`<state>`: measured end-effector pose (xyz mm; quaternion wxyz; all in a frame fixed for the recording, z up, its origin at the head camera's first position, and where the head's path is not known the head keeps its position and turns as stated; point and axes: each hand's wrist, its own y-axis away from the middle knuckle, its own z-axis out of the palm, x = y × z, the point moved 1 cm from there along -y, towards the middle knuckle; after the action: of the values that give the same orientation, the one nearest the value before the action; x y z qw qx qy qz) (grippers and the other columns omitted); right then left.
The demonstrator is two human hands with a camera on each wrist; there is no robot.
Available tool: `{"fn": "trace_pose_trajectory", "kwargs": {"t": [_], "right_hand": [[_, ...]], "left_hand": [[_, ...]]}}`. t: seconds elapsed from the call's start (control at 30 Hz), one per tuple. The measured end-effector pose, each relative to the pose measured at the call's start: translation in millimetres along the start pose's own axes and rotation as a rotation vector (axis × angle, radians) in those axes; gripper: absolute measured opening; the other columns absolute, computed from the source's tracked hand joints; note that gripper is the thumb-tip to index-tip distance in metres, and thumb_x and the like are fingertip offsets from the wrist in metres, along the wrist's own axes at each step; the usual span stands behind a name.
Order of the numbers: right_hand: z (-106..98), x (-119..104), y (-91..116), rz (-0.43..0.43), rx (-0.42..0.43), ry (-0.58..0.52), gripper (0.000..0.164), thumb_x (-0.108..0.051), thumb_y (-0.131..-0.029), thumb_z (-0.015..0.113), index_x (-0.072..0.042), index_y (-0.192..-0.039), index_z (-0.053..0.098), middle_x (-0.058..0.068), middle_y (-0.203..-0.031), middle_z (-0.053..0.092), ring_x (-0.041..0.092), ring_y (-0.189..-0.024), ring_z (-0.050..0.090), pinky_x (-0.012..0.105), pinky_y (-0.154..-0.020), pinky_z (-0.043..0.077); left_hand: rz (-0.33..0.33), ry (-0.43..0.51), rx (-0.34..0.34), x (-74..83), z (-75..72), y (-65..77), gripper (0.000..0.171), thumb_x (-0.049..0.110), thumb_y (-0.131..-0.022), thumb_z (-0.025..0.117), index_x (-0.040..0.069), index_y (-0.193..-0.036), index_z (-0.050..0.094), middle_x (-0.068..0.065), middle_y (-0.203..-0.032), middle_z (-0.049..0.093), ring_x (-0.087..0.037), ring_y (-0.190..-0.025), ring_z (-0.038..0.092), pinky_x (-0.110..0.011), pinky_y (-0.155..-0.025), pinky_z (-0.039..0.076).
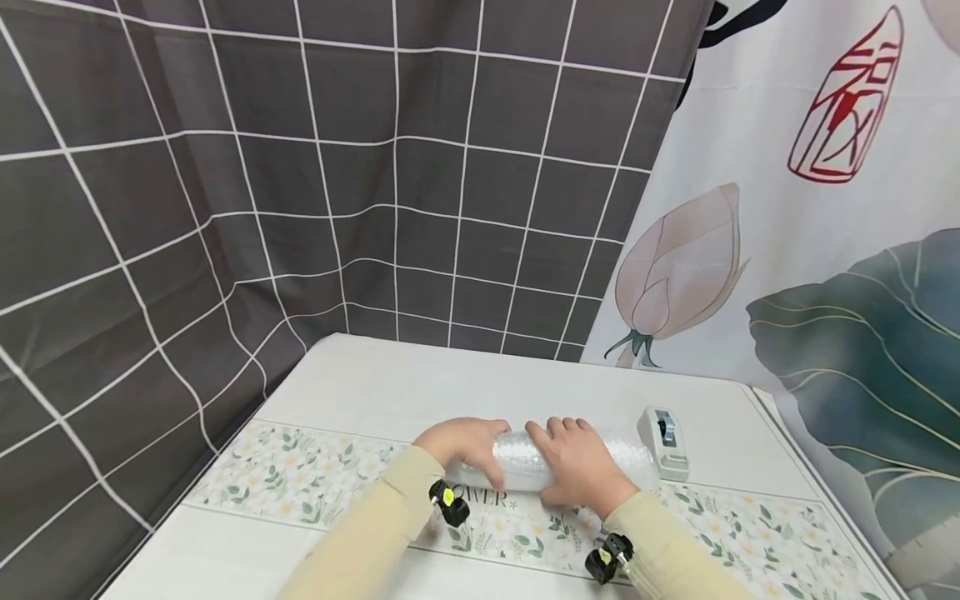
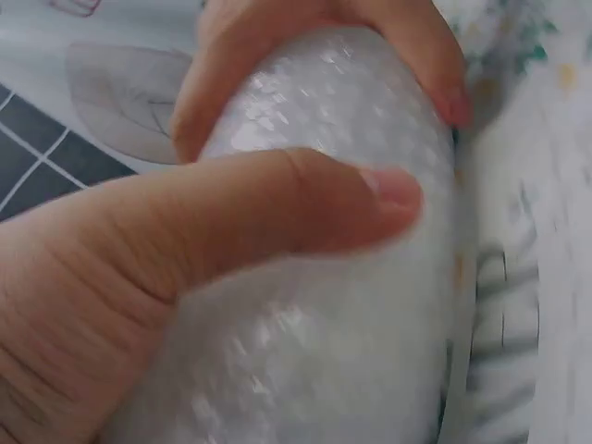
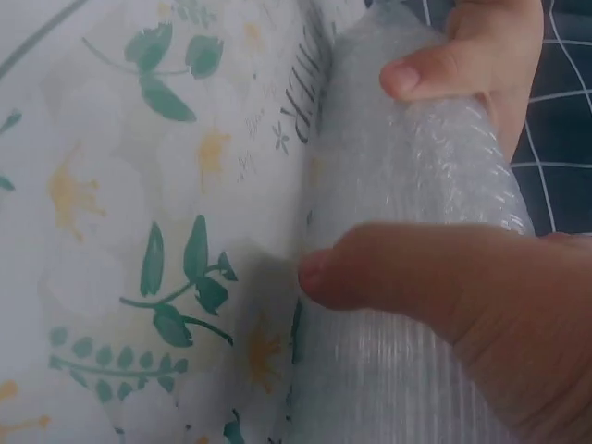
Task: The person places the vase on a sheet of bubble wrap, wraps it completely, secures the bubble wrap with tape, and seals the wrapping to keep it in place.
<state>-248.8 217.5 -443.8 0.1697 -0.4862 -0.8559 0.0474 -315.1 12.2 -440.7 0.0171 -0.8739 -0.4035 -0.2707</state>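
A roll of clear bubble wrap point(image 1: 521, 461) lies lengthwise from left to right on the table. My left hand point(image 1: 467, 446) grips its left part, the thumb on the near side and the other fingers hidden behind it. Farther right, my right hand point(image 1: 581, 462) holds the roll from above, fingers over the top and thumb low on the near side. In the left wrist view the bubbled wrap point(image 2: 305, 361) fills the space under the left thumb. The right wrist view shows the right thumb lying across the wrap point(image 3: 407, 176), with the left hand beyond.
Just past the roll's right end stands a small white case with a dark blue part point(image 1: 663, 442), like a tape dispenser. The white table cover point(image 1: 360, 375) has a flowered band with lettering. A dark gridded curtain point(image 1: 435, 167) and a flower-printed white curtain point(image 1: 750, 317) hang behind.
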Motion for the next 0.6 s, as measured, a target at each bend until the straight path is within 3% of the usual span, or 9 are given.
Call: {"fn": "trace_pose_trajectory", "kwargs": {"t": [0.13, 0.27, 0.43, 0.6], "right_hand": [[-1, 4, -9, 0.037, -0.062, -0.076, 0.087, -0.043, -0.048, 0.080, -0.010, -0.125, 0.055, 0.008, -0.090, 0.061, 0.028, -0.080, 0.061, 0.044, -0.076, 0.055], [-3, 11, -19, 0.082, -0.150, -0.171, 0.085, -0.044, -0.044, 0.084, -0.013, -0.118, 0.058, 0.003, -0.085, 0.063, 0.023, -0.074, 0.060, 0.041, -0.069, 0.055], [-5, 21, -29, 0.143, -0.297, -0.331, 0.081, -0.044, -0.044, 0.089, -0.015, -0.114, 0.060, -0.004, -0.081, 0.065, 0.016, -0.071, 0.060, 0.038, -0.070, 0.055], [-6, 27, -38, 0.202, -0.446, -0.483, 0.073, -0.039, -0.044, 0.086, -0.019, -0.111, 0.062, -0.008, -0.085, 0.065, 0.014, -0.075, 0.059, 0.038, -0.074, 0.054]], "left_hand": [[0.094, -0.243, 0.126, 2.0, 1.3, 3.6, 0.095, 0.046, -0.060, 0.090, 0.025, -0.144, 0.053, 0.006, -0.123, 0.064, -0.012, -0.106, 0.060, -0.037, -0.094, 0.051], [0.129, -0.437, 0.259, 5.6, 8.9, 7.1, 0.095, 0.050, -0.063, 0.088, 0.020, -0.145, 0.051, 0.001, -0.124, 0.063, -0.018, -0.109, 0.059, -0.039, -0.096, 0.051], [0.114, -0.516, 0.359, 3.8, 20.7, 6.4, 0.097, 0.051, -0.065, 0.086, 0.015, -0.147, 0.048, -0.003, -0.126, 0.061, -0.021, -0.112, 0.057, -0.041, -0.099, 0.048], [0.089, -0.549, 0.399, 1.3, 27.1, 9.3, 0.096, 0.050, -0.064, 0.088, 0.014, -0.144, 0.049, -0.002, -0.121, 0.062, -0.020, -0.107, 0.059, -0.039, -0.101, 0.048]]}}
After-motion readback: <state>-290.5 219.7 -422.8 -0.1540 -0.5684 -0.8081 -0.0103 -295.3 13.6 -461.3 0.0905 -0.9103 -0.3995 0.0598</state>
